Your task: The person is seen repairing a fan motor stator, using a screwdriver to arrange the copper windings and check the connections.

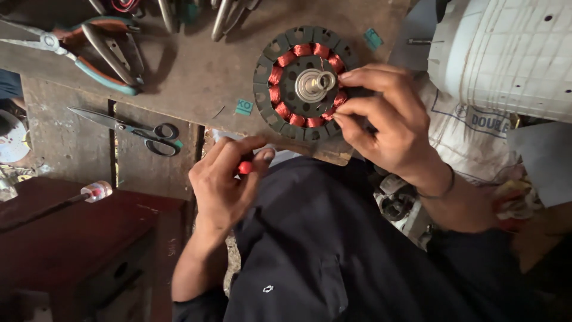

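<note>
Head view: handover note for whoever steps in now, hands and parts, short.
Left hand: closed around a small red object, off the bench edge.
Right hand: fingertips pinching the copper coils at the right side of the stator, which lies flat on the workbench.
Done: red windings circle the hub.
Left: cannot tell.
Scissors and pliers lie to the left, untouched.

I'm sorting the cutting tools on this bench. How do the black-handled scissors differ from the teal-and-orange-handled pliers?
The scissors are slim with small black loop handles; the pliers are bulkier, with long curved teal-and-orange grips. The scissors lie closed, while the pliers' handles are spread apart. The scissors sit nearer the left hand; the pliers lie farther back, towards the bench's far left. Both rest flat on the worn wooden bench, untouched by either hand.
</note>
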